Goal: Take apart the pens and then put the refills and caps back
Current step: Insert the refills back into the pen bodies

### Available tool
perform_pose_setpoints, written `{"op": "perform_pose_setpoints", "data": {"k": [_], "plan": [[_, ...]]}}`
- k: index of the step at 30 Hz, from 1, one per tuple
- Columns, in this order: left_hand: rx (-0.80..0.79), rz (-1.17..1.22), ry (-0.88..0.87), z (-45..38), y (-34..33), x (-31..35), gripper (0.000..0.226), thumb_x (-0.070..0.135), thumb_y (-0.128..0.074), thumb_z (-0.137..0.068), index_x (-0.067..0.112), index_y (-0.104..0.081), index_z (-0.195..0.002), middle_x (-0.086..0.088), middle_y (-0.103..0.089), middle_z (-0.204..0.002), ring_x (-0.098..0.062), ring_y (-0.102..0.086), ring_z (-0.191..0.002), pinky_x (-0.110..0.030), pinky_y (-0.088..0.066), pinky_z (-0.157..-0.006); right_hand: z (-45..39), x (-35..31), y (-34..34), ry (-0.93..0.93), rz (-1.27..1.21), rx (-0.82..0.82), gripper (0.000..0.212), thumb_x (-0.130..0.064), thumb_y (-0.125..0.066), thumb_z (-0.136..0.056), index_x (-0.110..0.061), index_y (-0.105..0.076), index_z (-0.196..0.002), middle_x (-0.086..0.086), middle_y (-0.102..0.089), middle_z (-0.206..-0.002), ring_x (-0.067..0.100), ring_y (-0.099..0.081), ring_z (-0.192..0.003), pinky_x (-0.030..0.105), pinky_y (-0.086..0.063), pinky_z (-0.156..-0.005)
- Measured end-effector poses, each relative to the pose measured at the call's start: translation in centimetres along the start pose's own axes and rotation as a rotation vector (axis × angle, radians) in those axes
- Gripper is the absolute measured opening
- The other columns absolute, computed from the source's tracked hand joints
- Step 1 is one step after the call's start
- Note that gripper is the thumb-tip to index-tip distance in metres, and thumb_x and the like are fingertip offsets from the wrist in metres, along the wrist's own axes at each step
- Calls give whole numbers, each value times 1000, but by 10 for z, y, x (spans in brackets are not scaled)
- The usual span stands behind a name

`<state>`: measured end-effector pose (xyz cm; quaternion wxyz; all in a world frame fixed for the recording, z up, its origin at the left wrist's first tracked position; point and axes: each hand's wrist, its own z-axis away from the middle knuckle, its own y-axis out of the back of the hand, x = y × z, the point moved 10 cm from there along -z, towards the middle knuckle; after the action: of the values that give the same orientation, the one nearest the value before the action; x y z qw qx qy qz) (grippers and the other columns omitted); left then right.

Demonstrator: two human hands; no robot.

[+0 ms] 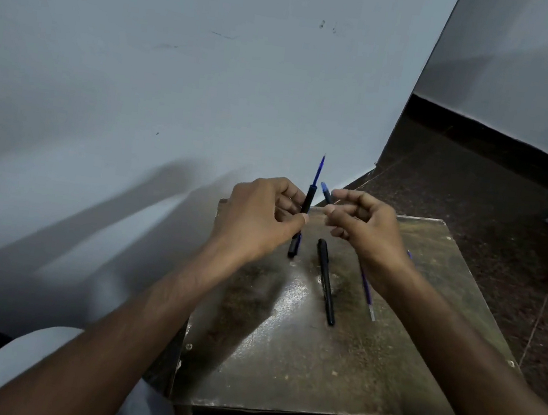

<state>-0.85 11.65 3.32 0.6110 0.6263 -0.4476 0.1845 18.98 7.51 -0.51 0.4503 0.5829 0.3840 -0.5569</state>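
**Left hand grips a pen barrel with its refill poking out**

The left hand [257, 219] is closed around a black pen barrel [307, 200], held nearly upright above the far edge of the surface [281, 363]. A blue refill [319, 170] sticks out of the barrel's top end, its fine tip pointing up toward the pale wall [144, 70]. The barrel's lower end shows below the fist, just over the surface. The right hand [363, 228] hovers close beside it with fingers curled; a small blue-tipped piece [326, 192] shows just behind its fingertips, and I cannot tell whether the hand holds it. On the surface, a black capped pen [325, 281] lies lengthwise between the two forearms. To its right, partly under the right wrist, a loose blue refill [367, 293] lies nearly parallel to it, apart from the pen. The surface is worn and glossy, standing by a dark speckled floor [473, 204].
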Motion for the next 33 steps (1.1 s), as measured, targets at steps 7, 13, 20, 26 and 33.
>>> {"op": "perform_pose_setpoints", "data": {"k": [7,13,20,26,33], "plan": [[-142,5,-85,6,-38,25,18,29,-87,-88,35,-78,-102,20,-78,-81,8,-74,-75,-5,-54,-62,5,-18,17,25,-147,17,15,-4,-73,-99,-9,-71,-114,13,-83,-104,21,-78,-90,26,-62,-74],[-163,-20,-53,17,-44,27,21,31,-86,-88,34,-79,-108,19,-80,-88,4,-77,-76,-22,-63,-72,21,-32,35,31,-353,105,11,-5,-78,-96,-14,-72,-93,13,-75,-97,17,-72,-84,31,-60,-80],[-192,-36,-69,28,-45,30,19,26,-86,-88,38,-75,-99,19,-79,-83,6,-75,-70,-13,-56,-65,28,-63,48,184,-371,71,5,-5,-69,-103,-8,-73,-104,6,-77,-95,14,-72,-83,29,-60,-79],[-194,-60,-91,29,-49,35,18,29,-86,-88,36,-76,-100,19,-78,-84,9,-73,-69,-9,-50,-63,34,-63,50,248,-180,38,12,-5,-71,-101,1,-71,-113,14,-77,-104,18,-73,-89,33,-63,-84],[-208,-82,-79,27,-51,33,19,32,-86,-90,37,-75,-104,20,-77,-86,8,-72,-71,-14,-55,-67,31,-61,50,263,-174,14,5,-8,-72,-102,-10,-74,-106,6,-80,-100,20,-73,-90,35,-63,-86]]}}
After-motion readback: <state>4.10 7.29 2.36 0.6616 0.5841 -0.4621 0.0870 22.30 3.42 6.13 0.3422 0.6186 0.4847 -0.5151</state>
